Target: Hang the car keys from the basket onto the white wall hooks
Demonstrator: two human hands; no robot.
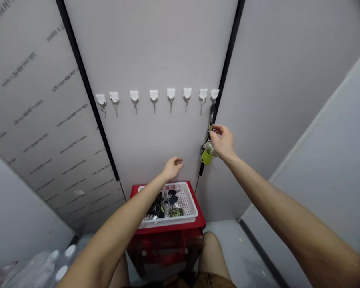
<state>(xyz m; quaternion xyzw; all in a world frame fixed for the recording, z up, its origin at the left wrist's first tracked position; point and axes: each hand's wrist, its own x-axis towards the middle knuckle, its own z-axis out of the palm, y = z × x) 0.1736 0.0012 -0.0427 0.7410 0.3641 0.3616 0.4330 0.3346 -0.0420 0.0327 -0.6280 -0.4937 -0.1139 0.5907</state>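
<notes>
On the wall hangs a row of several white hooks (153,96). From the rightmost hook (214,94) a bunch of keychains (206,157) dangles, with a lime-green tag at its lower end. My right hand (223,142) is closed, thumb and fingertips pinching the upper part of this bunch. My left hand (171,169) hovers above the back edge of a white plastic basket (195,208), fingers bent but apart, with nothing visible in them. Inside the basket lie dark discs (173,199), metal rings and other small pieces, partly covered by my left forearm.
Beneath the basket is a small stool with a red cloth cover (201,222), between my knees. Black strips (228,60) run along the wall panel joints. White-capped bottles (61,273) and clear plastic are at the lower left. Side walls stand close on both sides.
</notes>
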